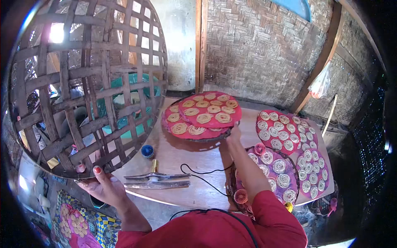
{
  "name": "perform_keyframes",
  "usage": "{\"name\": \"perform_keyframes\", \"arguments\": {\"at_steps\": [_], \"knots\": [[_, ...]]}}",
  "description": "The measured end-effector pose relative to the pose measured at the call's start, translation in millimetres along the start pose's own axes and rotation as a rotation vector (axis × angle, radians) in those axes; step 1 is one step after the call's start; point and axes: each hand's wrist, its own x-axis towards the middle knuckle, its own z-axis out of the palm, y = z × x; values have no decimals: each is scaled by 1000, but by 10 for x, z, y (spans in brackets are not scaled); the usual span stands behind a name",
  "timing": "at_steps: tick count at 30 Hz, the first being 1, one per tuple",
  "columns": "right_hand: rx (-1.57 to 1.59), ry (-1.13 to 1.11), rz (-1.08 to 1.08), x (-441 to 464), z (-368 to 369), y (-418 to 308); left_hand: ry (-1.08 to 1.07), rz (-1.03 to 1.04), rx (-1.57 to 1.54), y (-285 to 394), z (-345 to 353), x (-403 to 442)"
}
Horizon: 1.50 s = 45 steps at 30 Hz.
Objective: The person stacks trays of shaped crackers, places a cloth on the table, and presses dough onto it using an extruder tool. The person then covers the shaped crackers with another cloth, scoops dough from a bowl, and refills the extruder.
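My left hand (105, 186) holds the lower rim of a large round open-weave bamboo tray (64, 68), tilted up on the left so I look through its lattice. The thumb with a red nail lies at the rim. My right hand (234, 134) is closed on the right edge of a round tray (198, 139) over the table's back. Overlapping red discs (194, 120) lie on that tray, bearing several pale coiled rings that look like cracker dough. Below my right forearm lies another round tray (298, 177) with white coils on a pink-purple sheet.
More coil-covered sheets (283, 130) lie on the right of the wooden table (173, 159). At its front left are a wooden press-like tool (157, 182), a blue round item (147, 151) and a black cord (206, 171). A green basin (142, 82) shows behind the lattice; a woven wall (256, 53) stands behind.
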Motion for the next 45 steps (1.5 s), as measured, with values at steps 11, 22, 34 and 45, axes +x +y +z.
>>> {"name": "perform_keyframes", "arguments": {"at_steps": [11, 22, 34, 45], "knots": [[-595, -397, 452, -770, 118, -658, 14, -616, -263, 183, -173, -153], [-787, -320, -128, -2502, -1224, -3495, -472, -1383, -592, -57, 732, -1597], [-1002, 263, -267, -3158, -3136, -3464, -1143, -1094, -146, -714, 685, -3226], [-1140, 294, -193, -2910, -3175, -3337, -1192, -1108, 95, -1164, 590, -3462]]}}
